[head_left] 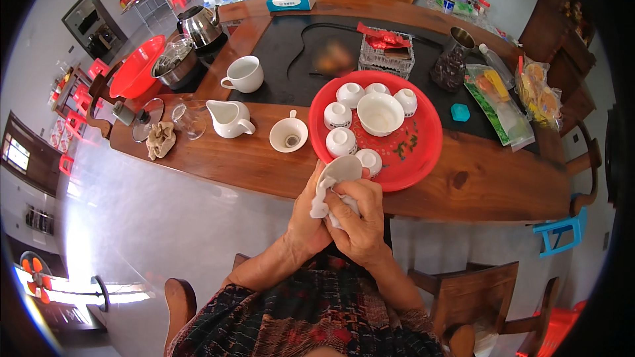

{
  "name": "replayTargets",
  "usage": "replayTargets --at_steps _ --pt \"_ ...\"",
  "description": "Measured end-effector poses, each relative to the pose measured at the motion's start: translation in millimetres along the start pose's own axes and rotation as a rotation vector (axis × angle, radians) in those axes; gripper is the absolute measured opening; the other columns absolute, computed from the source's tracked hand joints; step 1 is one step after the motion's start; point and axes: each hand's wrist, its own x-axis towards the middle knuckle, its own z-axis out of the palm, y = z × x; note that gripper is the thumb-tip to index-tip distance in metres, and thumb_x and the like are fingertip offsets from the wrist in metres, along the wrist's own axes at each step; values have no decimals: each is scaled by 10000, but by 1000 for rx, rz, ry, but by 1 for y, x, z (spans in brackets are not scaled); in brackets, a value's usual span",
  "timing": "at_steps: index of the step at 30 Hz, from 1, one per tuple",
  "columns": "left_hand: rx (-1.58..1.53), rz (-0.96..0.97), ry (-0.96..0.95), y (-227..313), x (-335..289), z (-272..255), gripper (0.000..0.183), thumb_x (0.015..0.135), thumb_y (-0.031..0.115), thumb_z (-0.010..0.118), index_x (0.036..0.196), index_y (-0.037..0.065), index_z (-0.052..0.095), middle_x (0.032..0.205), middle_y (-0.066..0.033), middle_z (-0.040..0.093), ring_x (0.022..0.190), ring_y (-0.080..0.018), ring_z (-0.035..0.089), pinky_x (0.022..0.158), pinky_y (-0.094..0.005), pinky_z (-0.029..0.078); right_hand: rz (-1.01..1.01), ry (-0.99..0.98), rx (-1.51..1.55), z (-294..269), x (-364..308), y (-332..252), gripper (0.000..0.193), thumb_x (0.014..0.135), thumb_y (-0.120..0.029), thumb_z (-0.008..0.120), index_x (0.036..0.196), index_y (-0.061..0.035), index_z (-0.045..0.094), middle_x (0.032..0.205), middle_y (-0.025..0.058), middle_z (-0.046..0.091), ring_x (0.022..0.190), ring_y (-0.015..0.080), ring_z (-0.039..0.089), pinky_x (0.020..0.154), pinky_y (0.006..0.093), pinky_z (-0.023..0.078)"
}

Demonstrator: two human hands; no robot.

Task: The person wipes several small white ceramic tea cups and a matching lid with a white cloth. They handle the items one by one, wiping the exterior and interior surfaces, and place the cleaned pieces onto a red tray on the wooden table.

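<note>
Close to my body, my left hand (306,218) is wrapped round a small white cup (341,168), tilted with its side toward me. My right hand (360,215) is closed on a crumpled white cloth (319,202), pressed against the cup; its fingers hide part of both. Just beyond my hands is a red round tray (418,166) with a flower pattern. Several small white cups (341,141) sit upside down on it, around an upright white bowl (380,114). Left of the tray stand a handled strainer cup (289,134), a white pitcher (229,119) and a white mug (244,74).
On the wooden table (489,185), a glass (188,122), a glass lid (148,119) and a tan cloth (161,140) lie left. Behind stand a red basin (137,66), a steel pot (175,66) and a kettle (200,26). Snack bags (537,92) lie right; a wooden chair (473,294) stands nearby.
</note>
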Motion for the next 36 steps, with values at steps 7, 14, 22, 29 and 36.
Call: replayTargets --at_steps 7,14,22,29,36 --pt "57 -38 19 -4 0 6 499 981 456 262 1269 82 424 1241 -71 480 1154 -190 471 990 -343 392 3 259 -118 11 19 11 323 627 8 671 944 -44 637 911 115 550 780 290 538 655 382 451" --pt "-4 -26 32 -4 0 9 509 982 458 245 1269 80 430 1275 -72 469 1177 -197 453 1026 -347 355 183 222 -376 15 18 4 307 681 49 631 983 -8 630 926 144 523 826 306 536 686 383 462" --pt "71 -7 57 3 3 0 540 977 472 259 1277 62 441 1193 -90 539 1108 -222 512 978 -360 403 145 -59 -206 7 1 -10 420 674 -1 665 1090 -5 610 970 141 510 822 296 528 665 373 483" --pt "108 -50 86 2 -4 -2 498 979 446 296 1298 83 412 1226 -80 505 1124 -193 499 965 -340 413 -15 67 -4 13 15 -6 362 678 46 650 1035 6 603 984 149 512 829 303 537 653 365 475" --pt "14 -78 43 -3 -2 5 422 988 361 310 1310 101 394 1289 -46 460 1181 -184 458 1004 -338 374 48 218 -244 16 30 5 355 675 57 635 1025 12 589 966 157 493 832 317 522 653 380 464"
